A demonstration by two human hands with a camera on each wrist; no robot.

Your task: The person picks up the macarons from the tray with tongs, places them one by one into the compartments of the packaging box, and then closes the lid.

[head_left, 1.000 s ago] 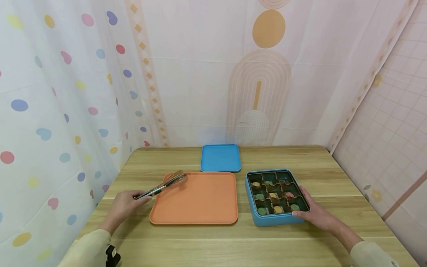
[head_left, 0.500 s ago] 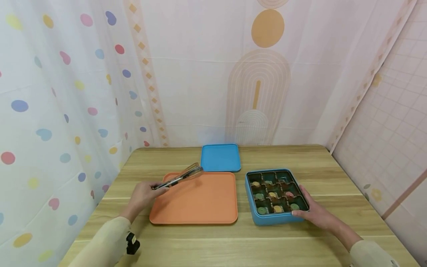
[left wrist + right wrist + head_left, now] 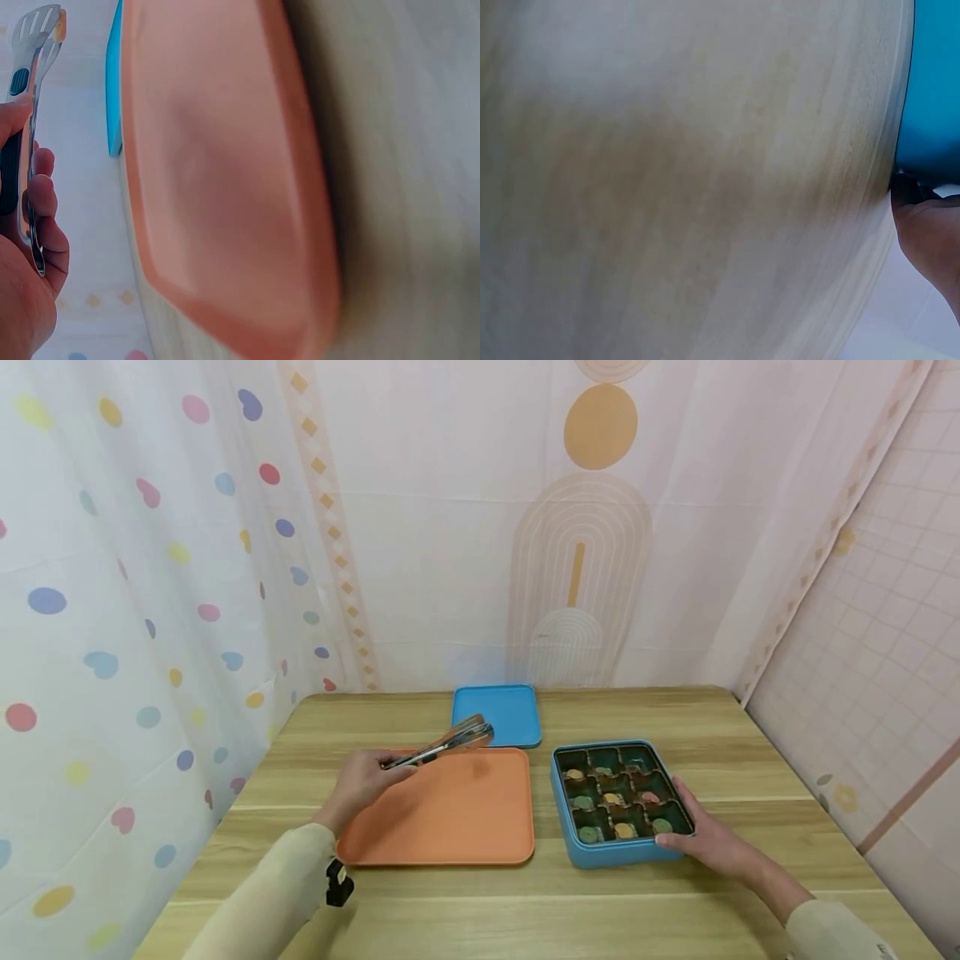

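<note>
My left hand (image 3: 366,781) grips a pair of metal tongs (image 3: 442,749) above the far left part of an orange tray (image 3: 442,818). The tongs have black grips and a slotted head (image 3: 34,28), and point up and to the right, overlapping the small blue tray (image 3: 506,710) in the head view. On the right, my right hand (image 3: 712,839) holds the near right corner of a blue box (image 3: 615,856), thumb at the rim and fingers along its side. Several dark compartments inside the box contain small round green, yellow and pink pieces.
All of these stand on a wood-grain table (image 3: 480,910). The small blue tray lies behind the orange one, near the table's back edge. Patterned curtains (image 3: 435,527) hang behind and to both sides.
My left hand has carried the tongs to the right and away from me, from the orange tray's left edge to over its far part. The right hand and box stay put.
</note>
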